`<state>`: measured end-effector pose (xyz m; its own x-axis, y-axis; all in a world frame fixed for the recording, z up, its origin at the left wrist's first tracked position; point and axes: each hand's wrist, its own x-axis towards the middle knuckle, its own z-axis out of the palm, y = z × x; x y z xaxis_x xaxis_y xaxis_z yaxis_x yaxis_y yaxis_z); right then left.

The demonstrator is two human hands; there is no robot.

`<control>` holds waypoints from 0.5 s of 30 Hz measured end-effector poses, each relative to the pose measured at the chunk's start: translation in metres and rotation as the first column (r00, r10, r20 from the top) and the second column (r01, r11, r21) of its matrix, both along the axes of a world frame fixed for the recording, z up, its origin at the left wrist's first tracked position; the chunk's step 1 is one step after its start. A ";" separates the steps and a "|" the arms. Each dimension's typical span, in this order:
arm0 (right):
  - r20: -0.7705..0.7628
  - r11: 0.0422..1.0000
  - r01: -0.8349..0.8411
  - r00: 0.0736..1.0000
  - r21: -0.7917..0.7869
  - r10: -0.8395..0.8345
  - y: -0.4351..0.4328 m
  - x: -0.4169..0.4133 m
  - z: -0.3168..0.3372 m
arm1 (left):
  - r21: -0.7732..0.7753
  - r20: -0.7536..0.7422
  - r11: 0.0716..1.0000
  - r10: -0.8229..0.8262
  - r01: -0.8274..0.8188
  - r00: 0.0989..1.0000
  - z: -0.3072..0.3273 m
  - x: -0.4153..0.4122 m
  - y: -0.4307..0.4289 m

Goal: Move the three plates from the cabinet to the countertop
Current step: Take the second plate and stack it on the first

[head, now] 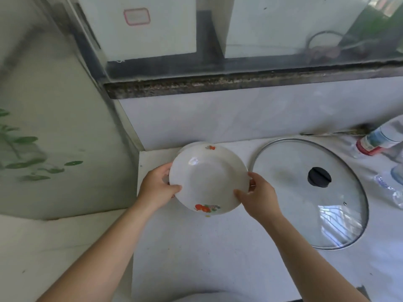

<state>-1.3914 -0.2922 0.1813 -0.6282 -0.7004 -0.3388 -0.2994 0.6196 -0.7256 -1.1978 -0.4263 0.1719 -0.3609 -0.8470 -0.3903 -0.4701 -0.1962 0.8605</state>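
A white plate [208, 178] with red and orange flower prints on its rim is held over the white countertop [196, 247], near the back left corner. My left hand [156, 188] grips its left edge, thumb on top. My right hand [257, 198] grips its right edge, thumb lying on the rim. Behind the plate's far edge, the rim of another white dish [189, 146] shows on the counter; I cannot tell how many lie there. The cabinet is out of view.
A large glass pot lid [290, 205] with a black knob lies on the counter just right of the plate. A bottle with a red cap [379, 140] and clear plastic items sit at the far right. A wall panel stands at the left; a window ledge runs behind.
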 end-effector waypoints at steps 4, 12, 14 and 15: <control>-0.012 0.999 -0.040 0.999 0.026 0.040 -0.015 -0.012 -0.015 | -0.006 0.049 1.000 0.010 -0.010 0.999 -0.012 -0.009 -0.008; -0.056 0.997 -0.066 0.996 0.037 0.068 -0.032 -0.020 -0.040 | -0.049 0.161 0.999 0.006 0.002 0.987 -0.030 -0.018 -0.021; -0.056 0.997 -0.064 0.996 0.037 0.066 -0.034 -0.020 -0.044 | -0.055 0.182 0.998 0.015 -0.005 0.983 -0.034 -0.018 -0.024; -0.062 0.997 -0.067 0.996 0.037 0.069 -0.035 -0.019 -0.046 | -0.059 0.193 0.998 0.019 -0.007 0.981 -0.036 -0.017 -0.025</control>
<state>-1.4107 -0.3271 0.1355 -0.6008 -0.7305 -0.3247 -0.3864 0.6209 -0.6820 -1.2149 -0.4512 0.1359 -0.2724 -0.8741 -0.4022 -0.6261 -0.1564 0.7639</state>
